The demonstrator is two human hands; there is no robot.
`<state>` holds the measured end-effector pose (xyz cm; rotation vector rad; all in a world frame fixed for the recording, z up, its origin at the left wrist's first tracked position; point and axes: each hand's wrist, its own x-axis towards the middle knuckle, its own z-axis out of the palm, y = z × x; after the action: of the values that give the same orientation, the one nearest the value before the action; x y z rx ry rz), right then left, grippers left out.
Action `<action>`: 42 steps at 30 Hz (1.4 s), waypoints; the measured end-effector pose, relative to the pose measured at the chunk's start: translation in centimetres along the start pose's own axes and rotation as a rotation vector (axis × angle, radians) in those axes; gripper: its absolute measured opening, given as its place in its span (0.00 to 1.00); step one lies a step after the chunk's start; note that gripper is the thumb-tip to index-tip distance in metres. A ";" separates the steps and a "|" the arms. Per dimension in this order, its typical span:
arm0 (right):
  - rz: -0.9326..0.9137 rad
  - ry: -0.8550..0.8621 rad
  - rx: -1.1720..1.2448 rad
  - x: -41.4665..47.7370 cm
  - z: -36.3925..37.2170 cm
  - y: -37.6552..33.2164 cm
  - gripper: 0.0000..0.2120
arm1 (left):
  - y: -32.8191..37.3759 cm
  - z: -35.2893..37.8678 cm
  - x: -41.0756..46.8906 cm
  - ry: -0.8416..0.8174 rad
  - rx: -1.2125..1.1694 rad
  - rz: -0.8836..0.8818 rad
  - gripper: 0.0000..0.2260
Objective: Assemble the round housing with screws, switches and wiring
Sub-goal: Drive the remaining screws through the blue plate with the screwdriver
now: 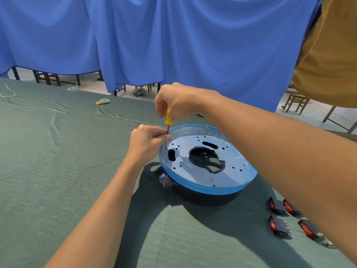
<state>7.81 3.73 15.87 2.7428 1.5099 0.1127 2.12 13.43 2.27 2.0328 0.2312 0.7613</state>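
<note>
Head view, screwdriver (pixel 167 118) in right hand (pixel 178 101), tip on round housing (pixel 231 158)

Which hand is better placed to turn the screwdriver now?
Right. The right hand grips the yellow screwdriver by its handle from above, tip at a hole near the left edge of the round housing. The left hand only pinches the shaft low down, steadying it.

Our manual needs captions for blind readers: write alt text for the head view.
The right hand holds a yellow-handled screwdriver upright on the round blue-rimmed housing, the left hand pinching its shaft. Four red rocker switches lie on the green cloth.
</note>
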 end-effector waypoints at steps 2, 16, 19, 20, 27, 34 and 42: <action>-0.011 -0.008 0.003 0.0 0.0 0.1 0.12 | -0.1 0.0 0.2 0.007 -0.009 -0.010 0.07; 0.111 0.066 0.222 -0.1 0.4 0.7 0.07 | 0.0 0.1 0.3 0.048 0.094 0.001 0.09; 0.059 0.082 0.184 -0.1 0.6 0.5 0.06 | -0.1 0.2 0.5 0.041 0.111 -0.008 0.10; 0.043 0.087 0.162 0.0 0.7 0.3 0.08 | -0.2 0.2 0.6 0.041 0.108 -0.012 0.10; 0.004 0.070 0.103 0.2 0.3 0.1 0.12 | -0.4 0.4 0.9 0.035 0.097 -0.028 0.13; 0.064 0.129 0.095 0.3 0.7 -0.3 0.11 | -0.4 -0.1 0.9 -0.007 0.042 -0.016 0.10; 0.136 0.152 -0.022 1.0 1.7 -0.2 0.16 | -0.3 -0.2 0.9 -0.045 0.044 -0.008 0.03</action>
<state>8.28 4.72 14.27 2.8762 1.3407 0.3447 2.77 14.17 2.52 2.0872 0.2322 0.7104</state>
